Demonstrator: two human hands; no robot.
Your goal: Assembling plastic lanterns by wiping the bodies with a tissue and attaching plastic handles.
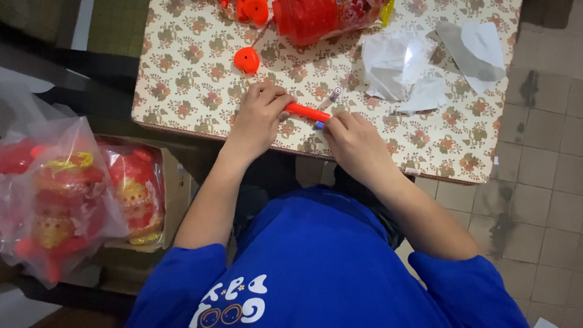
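Clear bags (54, 194) of red-yellow toys sit left of table.

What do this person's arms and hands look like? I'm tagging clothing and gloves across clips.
Both hands are bare: no gloves, rings, watch or bands show on the left hand or right hand. Forearms are uncovered. Short blue sleeves end at the upper arms, part of a blue shirt with white and orange print on the chest.

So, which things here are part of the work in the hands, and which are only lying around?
In hand:
- red stick, held by left hand and right hand
- small blue piece at the stick's end

Lying about:
- small silver-grey part
- round red cap
- crumpled clear wrapping
- bagged red toys beside the table
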